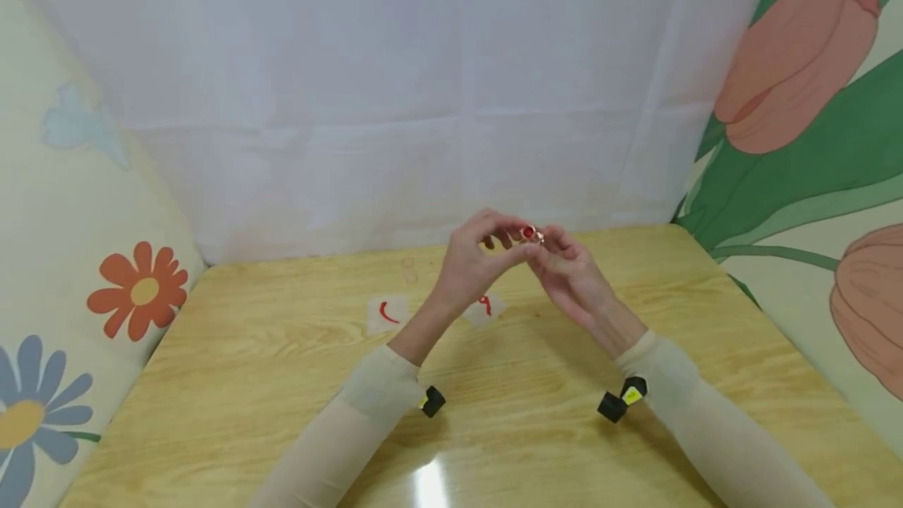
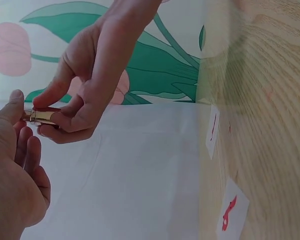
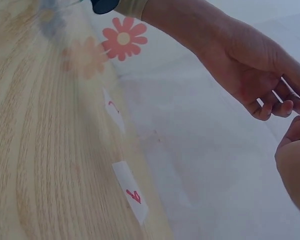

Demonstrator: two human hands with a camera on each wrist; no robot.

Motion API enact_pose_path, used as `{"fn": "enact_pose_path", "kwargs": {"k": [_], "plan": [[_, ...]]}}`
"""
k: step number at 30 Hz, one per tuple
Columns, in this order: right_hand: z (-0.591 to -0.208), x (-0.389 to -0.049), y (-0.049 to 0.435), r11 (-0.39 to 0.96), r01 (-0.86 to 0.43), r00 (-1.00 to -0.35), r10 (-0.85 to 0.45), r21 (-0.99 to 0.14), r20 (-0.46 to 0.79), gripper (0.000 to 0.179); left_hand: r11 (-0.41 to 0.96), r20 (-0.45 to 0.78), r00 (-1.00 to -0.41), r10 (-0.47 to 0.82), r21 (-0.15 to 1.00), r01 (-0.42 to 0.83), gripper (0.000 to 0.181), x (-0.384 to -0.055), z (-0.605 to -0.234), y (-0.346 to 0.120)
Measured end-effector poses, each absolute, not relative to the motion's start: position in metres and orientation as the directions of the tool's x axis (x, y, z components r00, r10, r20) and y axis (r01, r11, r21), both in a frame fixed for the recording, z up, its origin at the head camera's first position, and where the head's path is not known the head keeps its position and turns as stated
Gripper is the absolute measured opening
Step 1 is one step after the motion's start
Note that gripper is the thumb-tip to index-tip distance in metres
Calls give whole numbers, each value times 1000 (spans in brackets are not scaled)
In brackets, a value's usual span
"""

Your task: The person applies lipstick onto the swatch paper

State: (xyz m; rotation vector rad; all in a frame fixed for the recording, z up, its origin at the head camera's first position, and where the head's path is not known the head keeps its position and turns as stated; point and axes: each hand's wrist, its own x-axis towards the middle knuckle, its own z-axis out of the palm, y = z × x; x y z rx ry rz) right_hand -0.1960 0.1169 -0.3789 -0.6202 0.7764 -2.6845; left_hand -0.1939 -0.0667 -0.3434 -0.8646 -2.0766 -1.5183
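Above the far half of the table, both hands meet around a small gold-coloured metal piece (image 1: 528,233) with a round red face; its exact kind is unclear. My left hand (image 1: 474,259) holds one end between thumb and fingertips. From the other side, my right hand (image 1: 573,277) pinches it. In the left wrist view the gold body (image 2: 44,116) lies between the right thumb and curled fingers, and a narrower end reaches the left thumb. The right wrist view shows the left hand's loosely bent fingers, with the piece mostly hidden at the frame's edge.
Two white paper cards with red marks lie on the wooden table (image 1: 282,382): a left card (image 1: 377,320) and a right card (image 1: 487,318), partly behind the left wrist. A faint pale outline (image 1: 409,270) shows farther back. Behind hangs a white cloth (image 1: 423,100); flower-painted walls flank the table.
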Motion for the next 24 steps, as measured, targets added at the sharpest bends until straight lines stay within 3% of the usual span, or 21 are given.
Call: {"fn": "enact_pose_path", "kwargs": {"k": [5, 10, 20, 24], "plan": [[-379, -201, 120, -842, 174, -872, -373, -511, 318, 17, 218, 668, -707, 235, 672, 708, 28, -198, -343, -72], [-379, -204, 123, -850, 204, -875, -381, -485, 300, 13, 293, 628, -748, 215, 689, 662, 26, -207, -347, -85], [-381, -205, 124, -847, 230, -887, -385, -480, 255, 12, 589, 307, -934, 184, 726, 355, 29, -237, -366, -143], [-379, -206, 124, -839, 235, -890, -389, -490, 238, 9, 739, 174, -973, 149, 635, 227, 43, -241, -368, -168]]}}
